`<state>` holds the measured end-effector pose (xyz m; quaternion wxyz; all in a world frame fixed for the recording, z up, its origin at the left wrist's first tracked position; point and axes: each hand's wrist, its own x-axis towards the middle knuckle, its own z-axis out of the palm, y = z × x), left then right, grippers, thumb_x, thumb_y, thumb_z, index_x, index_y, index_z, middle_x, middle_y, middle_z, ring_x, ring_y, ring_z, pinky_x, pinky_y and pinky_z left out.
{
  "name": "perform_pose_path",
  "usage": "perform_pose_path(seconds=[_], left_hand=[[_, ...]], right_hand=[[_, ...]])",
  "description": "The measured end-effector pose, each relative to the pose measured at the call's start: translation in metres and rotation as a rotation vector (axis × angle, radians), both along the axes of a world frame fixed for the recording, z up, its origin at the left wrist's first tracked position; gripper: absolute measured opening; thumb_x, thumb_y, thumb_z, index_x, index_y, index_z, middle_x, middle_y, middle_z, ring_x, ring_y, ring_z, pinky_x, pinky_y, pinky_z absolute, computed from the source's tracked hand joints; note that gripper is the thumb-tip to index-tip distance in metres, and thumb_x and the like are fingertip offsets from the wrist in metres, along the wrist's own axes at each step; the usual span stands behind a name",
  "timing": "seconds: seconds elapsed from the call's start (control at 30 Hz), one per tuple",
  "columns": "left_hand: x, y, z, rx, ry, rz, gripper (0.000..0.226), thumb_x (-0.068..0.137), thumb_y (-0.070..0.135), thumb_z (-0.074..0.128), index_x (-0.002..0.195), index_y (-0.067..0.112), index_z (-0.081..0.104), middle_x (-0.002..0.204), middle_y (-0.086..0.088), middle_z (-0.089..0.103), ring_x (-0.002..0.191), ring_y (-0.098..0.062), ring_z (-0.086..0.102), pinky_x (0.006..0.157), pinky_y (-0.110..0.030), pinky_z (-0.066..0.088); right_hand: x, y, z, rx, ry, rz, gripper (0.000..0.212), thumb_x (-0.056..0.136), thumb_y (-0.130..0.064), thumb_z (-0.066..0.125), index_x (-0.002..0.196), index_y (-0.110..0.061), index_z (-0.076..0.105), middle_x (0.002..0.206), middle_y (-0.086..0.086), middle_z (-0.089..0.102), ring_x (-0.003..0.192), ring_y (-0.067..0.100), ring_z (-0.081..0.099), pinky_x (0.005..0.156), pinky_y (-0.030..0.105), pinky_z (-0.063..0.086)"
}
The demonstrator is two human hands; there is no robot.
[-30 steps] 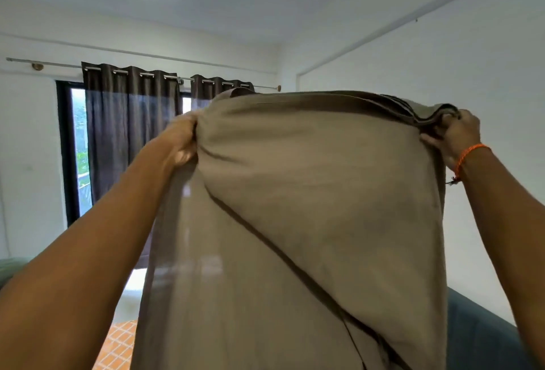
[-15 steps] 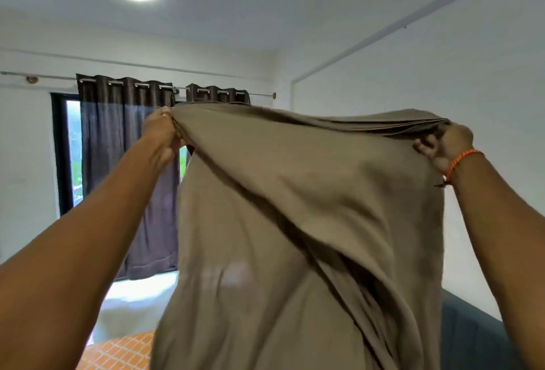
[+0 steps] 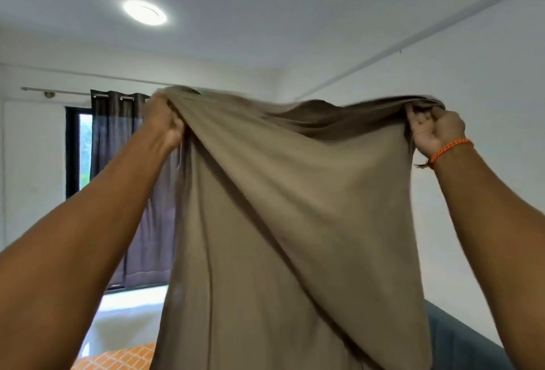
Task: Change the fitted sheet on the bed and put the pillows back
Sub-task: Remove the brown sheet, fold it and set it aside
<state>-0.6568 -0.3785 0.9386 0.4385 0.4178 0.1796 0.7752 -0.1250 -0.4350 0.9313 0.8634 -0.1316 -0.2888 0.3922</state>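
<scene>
White walls and a dark curtain [image 3: 129, 186] frame the scene: a taupe fitted sheet [image 3: 295, 237] is held aloft, its top edge gripped by the left hand [image 3: 163, 121] and right hand [image 3: 435, 133]. Nothing appears fitted yet; pillows are unseen.

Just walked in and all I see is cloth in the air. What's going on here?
A person is holding a tan sheet up in front of them at arm's length. The left hand grips one top corner and the right hand, with an orange wristband, grips the other, so the cloth sags between them and hangs down. Behind it are a dark curtain and a window. The sheet is not on the bed yet.
</scene>
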Motion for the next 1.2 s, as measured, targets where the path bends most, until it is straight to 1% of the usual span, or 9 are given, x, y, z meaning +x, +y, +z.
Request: perform_pose_path(seconds=[0.07,0.2,0.3,0.43,0.5,0.67,0.8,0.93,1.2], left_hand=[[-0.002,-0.008,0.003,0.039,-0.048,-0.085,0.024,0.094,0.01,0.061,0.116,0.007,0.071,0.118,-0.02,0.072,0.106,-0.033,0.072,0.091,-0.044,0.062],[-0.009,-0.021,0.003,-0.27,0.026,-0.026,0.025,0.105,0.009,0.046,0.095,0.008,0.069,0.09,-0.008,0.074,0.075,-0.022,0.073,0.051,-0.033,0.059],[-0.017,-0.041,0.026,0.003,-0.059,-0.108,0.023,0.102,0.006,0.049,0.116,0.002,0.067,0.117,-0.018,0.073,0.102,-0.029,0.076,0.085,-0.04,0.063],[-0.064,-0.016,0.049,-0.052,-0.016,-0.165,0.059,0.08,0.006,0.072,0.139,0.008,0.065,0.133,-0.02,0.069,0.126,-0.039,0.066,0.096,-0.058,0.057],[-0.067,-0.05,0.049,-0.074,-0.027,-0.098,0.059,0.077,0.001,0.067,0.136,0.005,0.066,0.129,-0.022,0.071,0.122,-0.041,0.068,0.095,-0.061,0.057],[-0.048,-0.159,0.037,-0.026,-0.046,0.045,0.015,0.088,0.008,0.056,0.092,0.021,0.064,0.087,-0.008,0.069,0.079,-0.024,0.066,0.078,-0.037,0.058],[-0.06,-0.206,0.031,-0.038,0.154,0.286,0.016,0.086,0.014,0.047,0.083,0.025,0.057,0.085,-0.004,0.057,0.083,-0.02,0.051,0.067,-0.034,0.047],[-0.07,-0.253,0.027,0.023,0.242,0.502,0.022,0.096,0.029,0.036,0.086,0.023,0.055,0.095,-0.005,0.057,0.087,-0.019,0.049,0.074,-0.034,0.045],[-0.075,-0.361,0.041,0.122,0.357,0.864,0.033,0.106,0.037,0.045,0.094,0.015,0.067,0.092,-0.002,0.064,0.085,-0.021,0.054,0.075,-0.033,0.041]], right_hand=[[-0.001,-0.004,-0.007,0.033,0.019,0.018,0.035,0.107,-0.004,0.033,0.127,-0.002,0.062,0.125,0.016,0.07,0.119,0.031,0.066,0.082,0.047,0.064],[-0.002,-0.022,-0.002,-0.06,-0.049,0.068,0.04,0.111,-0.011,0.026,0.135,-0.005,0.057,0.139,0.013,0.063,0.127,0.027,0.06,0.084,0.041,0.06],[-0.01,-0.05,0.006,0.166,0.104,0.113,0.031,0.108,-0.002,0.035,0.102,0.0,0.065,0.096,0.015,0.076,0.094,0.026,0.073,0.074,0.036,0.063],[-0.013,-0.085,0.013,0.218,0.149,0.09,0.025,0.105,0.004,0.037,0.107,0.005,0.062,0.11,0.021,0.07,0.102,0.031,0.069,0.077,0.042,0.065],[-0.016,-0.105,0.019,0.211,0.177,0.062,0.025,0.106,0.002,0.037,0.105,0.003,0.061,0.114,0.019,0.066,0.101,0.029,0.068,0.069,0.041,0.065],[-0.034,-0.163,0.026,0.22,0.178,0.031,0.028,0.107,0.0,0.035,0.108,-0.002,0.063,0.119,0.017,0.067,0.105,0.029,0.068,0.07,0.042,0.063],[-0.049,-0.218,0.033,0.189,0.188,-0.02,0.026,0.107,-0.001,0.035,0.111,-0.002,0.06,0.125,0.017,0.063,0.102,0.028,0.066,0.081,0.045,0.063],[-0.057,-0.279,0.033,0.223,0.212,-0.044,0.033,0.107,-0.003,0.035,0.131,-0.001,0.058,0.122,0.017,0.064,0.104,0.029,0.066,0.064,0.04,0.061],[-0.056,-0.395,0.061,0.264,0.161,-0.135,0.036,0.106,-0.001,0.035,0.134,-0.001,0.059,0.116,0.016,0.067,0.106,0.028,0.068,0.07,0.039,0.062]])
